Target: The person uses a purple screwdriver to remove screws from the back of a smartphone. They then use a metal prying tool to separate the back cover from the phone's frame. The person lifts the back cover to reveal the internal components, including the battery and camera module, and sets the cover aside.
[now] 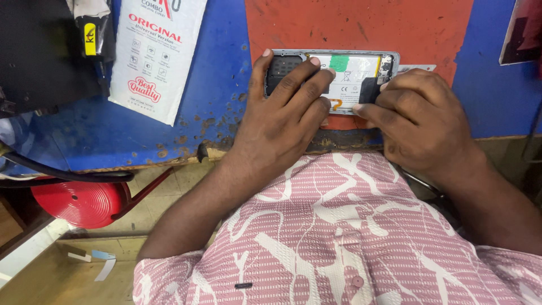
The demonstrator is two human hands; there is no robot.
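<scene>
Left hand [282,121] fingers [302,76] lie spread flat, pressing on the opened phone [333,73]. Right hand [420,121] fingers curl, pinching a black strip [368,89] on the phone's battery [353,76]. The phone lies on the table's red mat [361,25]; a white packet [155,53] lies well left of it.

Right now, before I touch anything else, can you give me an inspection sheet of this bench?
Surface: blue bench top, paint chipped near the front edge, with a red mat under the work.
Job's things: opened smartphone lying flat on the mat, back cover off, white battery exposed.
Clutter: white printed packet on the left; black object at far left.
Hands: left hand presses fingers on the phone's left half; right hand pinches at its right half.
Cables: black cable below the bench's left edge.
Surroundings: red ridged disc lower left; wooden floor with paper scraps.
</scene>
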